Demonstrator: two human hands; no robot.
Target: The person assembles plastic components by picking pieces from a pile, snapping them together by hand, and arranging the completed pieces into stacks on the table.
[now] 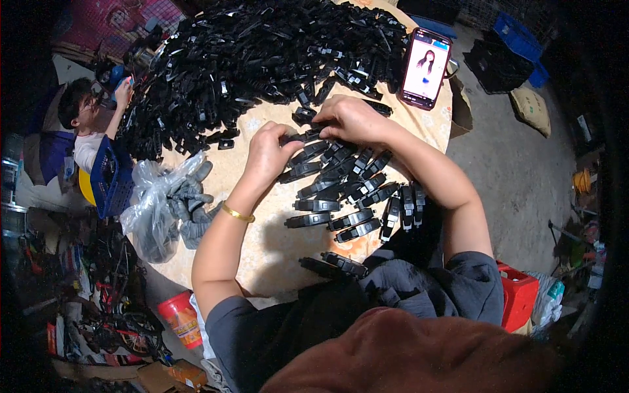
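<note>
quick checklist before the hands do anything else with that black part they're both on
1. Both hands on the part: left hand and right hand meet on one black plastic part - ok.
2. Grip firmness: fingertips hide the contact - cannot tell.
3. Laid-out row of parts in reach, just below the hands - ok.
4. Big pile of black parts apart from the row - ok.
5. Phone propped beside the pile, away from the hands - ok.
6. Bag of grey gloves at the table edge, off the row - ok.
</note>
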